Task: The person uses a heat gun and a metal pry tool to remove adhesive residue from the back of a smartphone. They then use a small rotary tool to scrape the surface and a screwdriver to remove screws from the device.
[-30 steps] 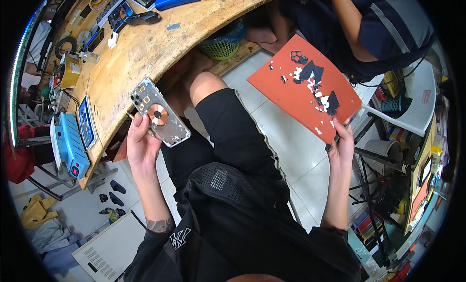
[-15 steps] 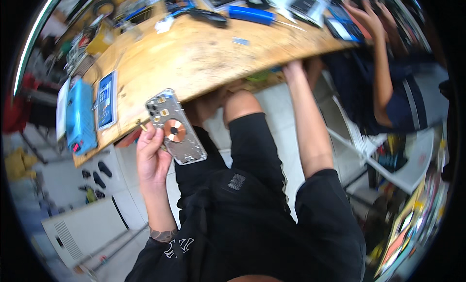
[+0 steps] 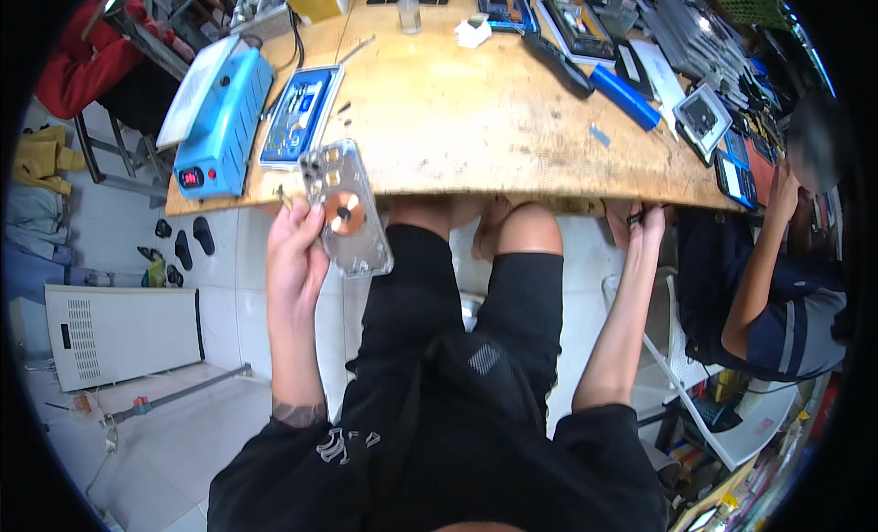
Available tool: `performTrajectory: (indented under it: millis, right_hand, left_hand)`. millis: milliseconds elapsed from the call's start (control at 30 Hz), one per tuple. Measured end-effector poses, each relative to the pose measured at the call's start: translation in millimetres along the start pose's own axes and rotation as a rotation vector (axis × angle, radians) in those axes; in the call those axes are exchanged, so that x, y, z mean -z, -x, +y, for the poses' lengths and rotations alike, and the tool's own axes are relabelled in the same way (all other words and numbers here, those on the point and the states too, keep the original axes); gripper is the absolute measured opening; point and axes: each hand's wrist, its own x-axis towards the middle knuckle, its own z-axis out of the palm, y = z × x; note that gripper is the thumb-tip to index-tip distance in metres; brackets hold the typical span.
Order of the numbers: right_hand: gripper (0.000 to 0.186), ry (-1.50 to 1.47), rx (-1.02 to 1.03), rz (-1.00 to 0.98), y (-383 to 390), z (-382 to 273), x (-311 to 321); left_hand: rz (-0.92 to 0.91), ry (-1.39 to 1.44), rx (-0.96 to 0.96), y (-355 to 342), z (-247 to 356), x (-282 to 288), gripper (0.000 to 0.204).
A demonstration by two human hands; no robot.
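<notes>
One broad wooden workbench (image 3: 476, 139) spans the view, and below it a black shirt (image 3: 521, 450) carries white stitched lettering on the sleeve. A blue machine (image 3: 226, 120) at the bench's left end shows a lit red display. At upper right, a green mesh basket (image 3: 745, 3) is partly cut off, its contents unclear. Just beside the machine, a shallow blue tray (image 3: 322, 116) with a pale rim holds electronic parts. Tilted at the bench's near edge, a phone body (image 3: 352, 244) is pinched along its left side by the left hand (image 3: 297, 239): greyish, scuffed, lenses at its upper left, a copper coil (image 3: 357, 216) mid-back. Well apart, the right hand (image 3: 647, 223) is near the bench edge, fingers curled; what they grasp, if anything, cannot be told. Smaller yet, a clear bottle (image 3: 409, 15) stands toward the far side, its fill unclear.
</notes>
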Motion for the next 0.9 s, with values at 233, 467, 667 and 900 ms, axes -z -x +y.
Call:
performTrajectory:
  millis: [233,467,667,900]
  right_hand:
    - [0.024,-0.014,0.043,-0.009,9.3,-8.7,8.4]
    - [0.030,0.210,0.111,-0.055,165.1,-91.3,102.0]
    - [0.032,0.630,0.052,0.206,270.2,-112.5,111.2]
    - [0.032,0.395,0.329,-0.405,245.4,-126.8,-18.6]
  left_hand:
    - [-0.008,-0.004,0.023,-6.5,-10.1,-35.0,0.026]
    - [-0.074,0.023,0.082,-3.7,-16.1,-41.4,0.023]
    - [-0.102,0.046,0.166,-8.5,-26.8,-46.8,0.024]
    - [-0.168,0.094,0.156,9.5,-23.6,-47.1,0.026]
